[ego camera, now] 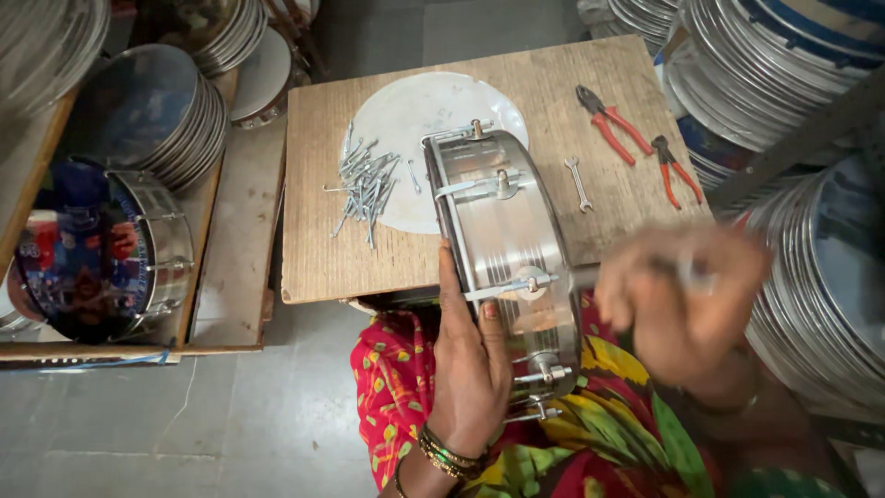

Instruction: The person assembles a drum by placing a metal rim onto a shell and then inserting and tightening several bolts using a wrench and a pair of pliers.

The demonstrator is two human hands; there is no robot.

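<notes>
The wooden desk [323, 258] carries a white round skin [415, 111]. A steel drum shell [502, 240] stands on its edge, partly on the desk and partly on the person's lap. The left hand [470, 369] holds its rim, fingers pressed on the metal. The right hand [682, 295] is blurred beside the shell; its fingers close around a thin tool [691, 272]. Red pliers [608, 120], a small spanner [578, 183] and loose bolts [364, 184] lie on the desk.

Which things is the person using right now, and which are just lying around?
In use:
- metal drum, held on edge by the left hand
- thin tool, blurred, in the right hand

Lying about:
- pile of bolts
- white round skin
- small spanner
- two red pliers
- stacked drums
</notes>
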